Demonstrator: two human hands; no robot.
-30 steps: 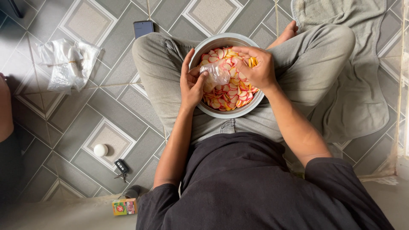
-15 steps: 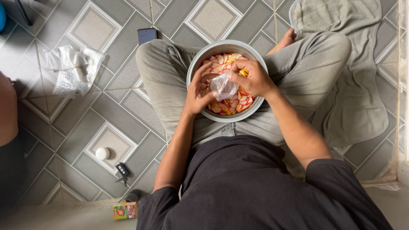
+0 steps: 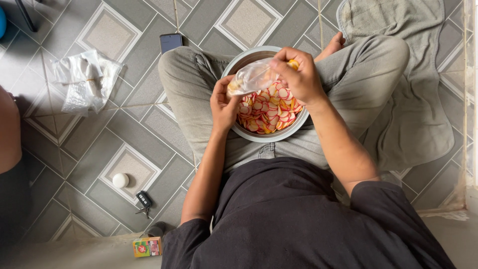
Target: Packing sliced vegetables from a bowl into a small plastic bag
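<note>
1. Clear plastic, a small bag (image 3: 253, 75), now lies stretched sideways over the far left part of the bowl (image 3: 234, 65); a second ago it sat lower, bunched among the chips.
2. Left hand (image 3: 224, 102) pinches the bag's near left end, fingers pressed together on it.
3. Right hand (image 3: 298, 74) has risen to the bowl's far rim and grips the bag's other end, a yellow chip showing at its fingertips.
4. Some pale chips already sit inside the bag, so the filling seems under way.
5. Red, white and yellow chips (image 3: 269, 112) fill the bowl, which rests in the lap between crossed legs.
6. On the tiled floor to the left lie a phone (image 3: 170, 42), a heap of plastic bags (image 3: 84, 79), a white ball (image 3: 120, 180) and a key (image 3: 144, 200).
</note>
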